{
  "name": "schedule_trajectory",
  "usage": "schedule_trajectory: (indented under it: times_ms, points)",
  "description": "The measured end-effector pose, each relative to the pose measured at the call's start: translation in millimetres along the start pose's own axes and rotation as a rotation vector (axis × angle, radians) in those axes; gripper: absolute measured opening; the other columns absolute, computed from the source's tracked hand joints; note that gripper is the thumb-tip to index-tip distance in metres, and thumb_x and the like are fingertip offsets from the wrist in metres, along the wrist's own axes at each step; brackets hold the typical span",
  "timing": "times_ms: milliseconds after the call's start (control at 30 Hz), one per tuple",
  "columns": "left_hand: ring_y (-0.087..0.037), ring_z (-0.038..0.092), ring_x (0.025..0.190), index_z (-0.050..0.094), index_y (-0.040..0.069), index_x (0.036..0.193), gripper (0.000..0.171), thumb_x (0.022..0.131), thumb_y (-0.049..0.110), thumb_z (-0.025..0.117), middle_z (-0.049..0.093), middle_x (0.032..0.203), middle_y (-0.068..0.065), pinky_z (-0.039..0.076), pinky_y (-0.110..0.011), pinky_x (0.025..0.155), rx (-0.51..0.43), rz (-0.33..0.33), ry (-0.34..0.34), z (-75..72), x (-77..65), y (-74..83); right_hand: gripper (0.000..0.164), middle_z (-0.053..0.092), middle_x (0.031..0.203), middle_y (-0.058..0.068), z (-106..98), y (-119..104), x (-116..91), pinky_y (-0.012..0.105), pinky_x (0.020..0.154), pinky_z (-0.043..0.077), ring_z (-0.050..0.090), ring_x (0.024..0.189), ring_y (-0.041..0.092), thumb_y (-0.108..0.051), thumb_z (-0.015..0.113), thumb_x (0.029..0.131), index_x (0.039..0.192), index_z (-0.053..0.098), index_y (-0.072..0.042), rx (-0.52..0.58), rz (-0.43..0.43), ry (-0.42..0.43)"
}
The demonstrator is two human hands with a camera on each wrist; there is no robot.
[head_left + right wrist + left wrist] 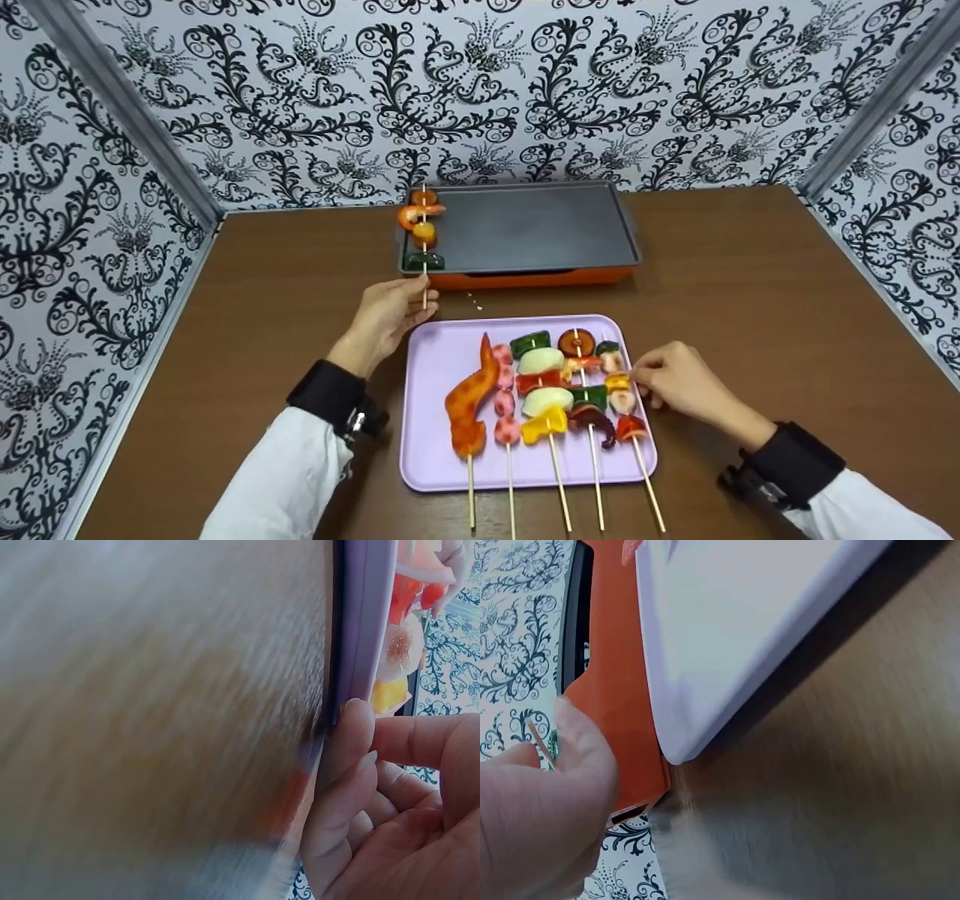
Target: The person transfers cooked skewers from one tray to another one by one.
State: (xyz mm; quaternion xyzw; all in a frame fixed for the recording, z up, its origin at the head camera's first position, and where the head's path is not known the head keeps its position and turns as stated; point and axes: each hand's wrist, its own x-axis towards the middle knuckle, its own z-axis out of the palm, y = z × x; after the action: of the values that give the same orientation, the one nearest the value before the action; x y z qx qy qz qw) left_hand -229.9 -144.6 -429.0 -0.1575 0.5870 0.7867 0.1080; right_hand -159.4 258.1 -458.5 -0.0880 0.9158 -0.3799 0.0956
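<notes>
My left hand (388, 313) pinches the bare stick end of a skewer (424, 234) threaded with a brown round slice, a shrimp, a yellow piece and a green piece. Its food part lies along the left side of the black griddle (536, 225). In the left wrist view, the stick (541, 744) shows between thumb and fingers. My right hand (679, 379) holds the right rim of the lilac tray (435, 480) between thumb and fingertips. That tray rim (367, 630) meets the fingertips in the right wrist view.
On the tray lie a wing-shaped skewer (469, 409), a pink ball skewer (505, 401) and several mixed vegetable and seafood skewers, sticks over the front edge. The griddle's orange base (532, 280) stands behind the tray on the brown table (292, 247). Patterned panels (480, 90) enclose the back and sides.
</notes>
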Motion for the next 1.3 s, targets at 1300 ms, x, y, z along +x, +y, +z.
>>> schedule_trajectory:
  times_ms: [1300]
  points:
    - [-0.019, 0.060, 0.057, 0.071, -0.013, 0.103, 0.013, 0.091, -0.008, 0.068, 0.065, 0.076, -0.017, 0.055, -0.022, 0.053, 0.078, 0.221, 0.057, -7.9, -107.8, 11.3, 0.019, 0.061, 0.059, 0.001, 0, 3, 1, 0.027, 0.040, 0.050, 0.058, 0.046, 0.017, -0.007, 0.065, 0.093, 0.076, 0.074, -0.007, -0.004, -0.013, -0.002]
